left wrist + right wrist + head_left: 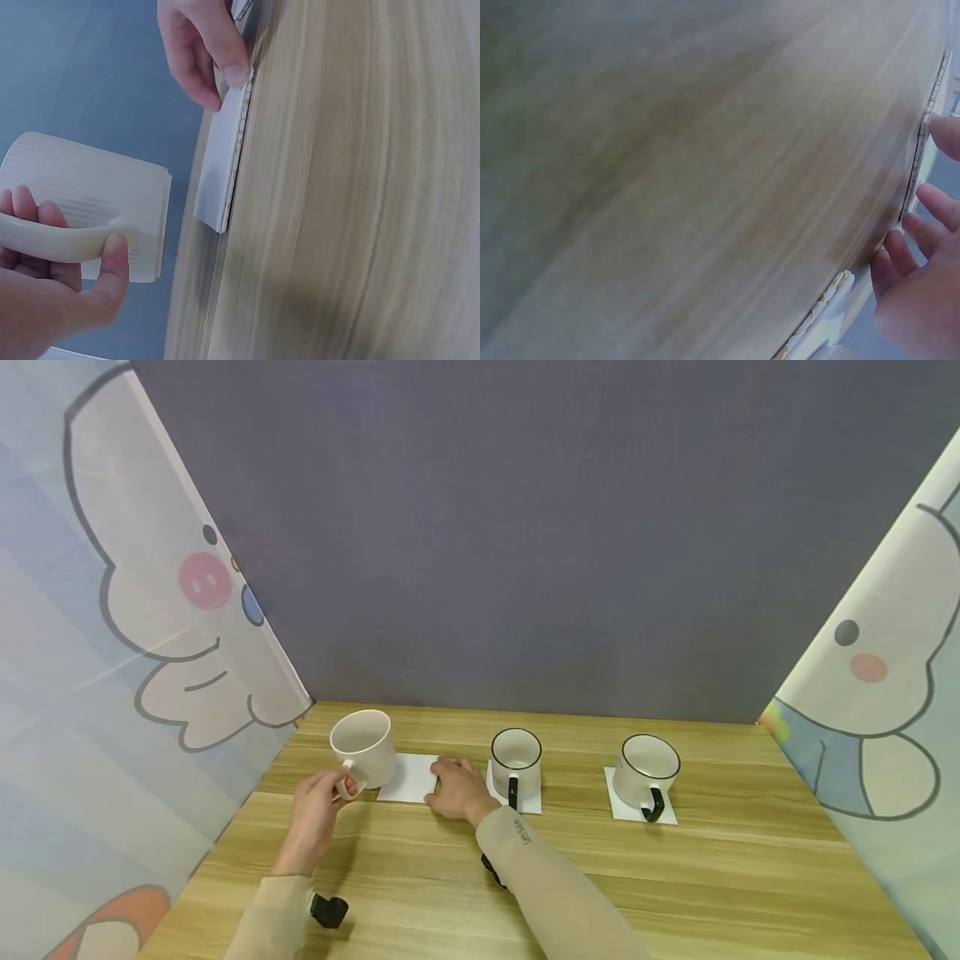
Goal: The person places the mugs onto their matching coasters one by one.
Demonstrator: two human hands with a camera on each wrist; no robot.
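Observation:
My left hand (317,806) grips the handle of a plain white mug (366,747). In the left wrist view the ribbed side of this mug (90,187) shows, and its base is apart from the wooden table. Beside it lies a white cardboard square (408,778) with a corrugated edge. My right hand (459,789) holds this square at its right end, thumb at the near edge and fingers at the far one. Just right of that hand, a white mug with black rim and handle (516,752) stands on another white square (531,802).
Farther right, a second black-rimmed mug (648,768) stands on its own white square (622,810), handle toward the near side. The wooden table (720,877) ends at a grey panel (540,543) behind. Cartoon-printed curtains (112,693) hang at both sides.

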